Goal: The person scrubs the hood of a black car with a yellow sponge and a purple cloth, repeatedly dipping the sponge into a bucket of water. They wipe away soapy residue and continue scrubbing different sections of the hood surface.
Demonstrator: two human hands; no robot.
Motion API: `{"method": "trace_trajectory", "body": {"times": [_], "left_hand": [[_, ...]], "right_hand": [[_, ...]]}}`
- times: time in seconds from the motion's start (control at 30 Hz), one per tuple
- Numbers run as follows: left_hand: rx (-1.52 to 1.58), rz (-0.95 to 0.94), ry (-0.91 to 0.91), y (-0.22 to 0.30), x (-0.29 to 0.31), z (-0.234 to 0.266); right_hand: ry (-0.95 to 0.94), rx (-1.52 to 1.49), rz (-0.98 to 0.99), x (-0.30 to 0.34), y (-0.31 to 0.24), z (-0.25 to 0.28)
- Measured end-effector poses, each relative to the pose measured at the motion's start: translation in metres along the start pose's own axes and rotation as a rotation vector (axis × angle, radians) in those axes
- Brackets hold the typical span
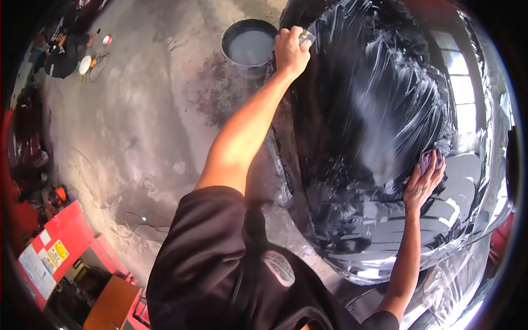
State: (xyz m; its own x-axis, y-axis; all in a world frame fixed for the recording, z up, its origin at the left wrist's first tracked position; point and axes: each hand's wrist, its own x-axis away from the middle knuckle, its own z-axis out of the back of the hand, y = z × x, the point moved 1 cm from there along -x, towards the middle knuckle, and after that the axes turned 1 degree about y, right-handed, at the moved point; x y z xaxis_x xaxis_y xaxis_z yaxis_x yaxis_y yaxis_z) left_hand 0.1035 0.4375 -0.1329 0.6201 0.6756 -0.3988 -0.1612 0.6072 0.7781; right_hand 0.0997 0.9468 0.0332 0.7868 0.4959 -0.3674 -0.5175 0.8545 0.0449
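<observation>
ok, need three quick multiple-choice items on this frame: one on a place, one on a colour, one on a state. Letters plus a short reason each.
1. Where does the bucket stand?
A. on the concrete floor beside the car panel
B. on top of the car panel
C. on the red cabinet

2. What colour is the car panel?
A. white
B. glossy black
C. yellow

3. What state is the panel's surface in?
A. dry and dusty
B. covered by a sheet
C. wet, streaked with whitish smears

Answers:
1 A: the grey bucket, holding cloudy liquid, sits on the floor just left of the left hand.
2 B: the panel is dark and mirrors bright windows.
3 C: whitish swipe marks fan across it between the left hand, which grips a small pad, and the right hand, which presses a purple cloth to it.
</observation>
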Motion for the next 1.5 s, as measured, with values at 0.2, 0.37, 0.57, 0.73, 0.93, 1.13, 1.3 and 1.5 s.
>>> {"method": "trace_trajectory", "body": {"times": [0.2,0.37,0.57,0.73,0.93,1.13,1.3,1.5], "left_hand": [[0.196,-0.084,-0.131,0.077,0.208,0.058],[0.061,0.044,-0.037,0.004,0.060,0.016],[0.120,-0.015,-0.119,0.035,0.177,0.045],[0.195,-0.037,-0.108,0.059,0.256,0.066],[0.032,-0.029,0.093,-0.004,0.089,0.028],[0.195,0.007,-0.107,0.107,0.378,0.098],[0.119,-0.046,-0.074,0.061,0.255,0.067],[0.055,0.019,0.049,0.036,0.205,0.053]], "right_hand": [[0.000,0.090,-0.028,0.015,0.011,0.016],[0.004,0.015,-0.017,0.007,0.003,0.006],[0.005,0.036,-0.001,0.014,0.009,0.010],[0.037,0.031,0.011,0.013,0.012,0.008],[0.054,-0.010,0.054,0.003,0.007,-0.008],[0.064,0.081,0.030,0.018,0.022,0.006],[0.080,0.045,0.040,0.019,0.021,-0.004],[0.079,0.012,0.053,0.012,0.016,-0.007]]}}
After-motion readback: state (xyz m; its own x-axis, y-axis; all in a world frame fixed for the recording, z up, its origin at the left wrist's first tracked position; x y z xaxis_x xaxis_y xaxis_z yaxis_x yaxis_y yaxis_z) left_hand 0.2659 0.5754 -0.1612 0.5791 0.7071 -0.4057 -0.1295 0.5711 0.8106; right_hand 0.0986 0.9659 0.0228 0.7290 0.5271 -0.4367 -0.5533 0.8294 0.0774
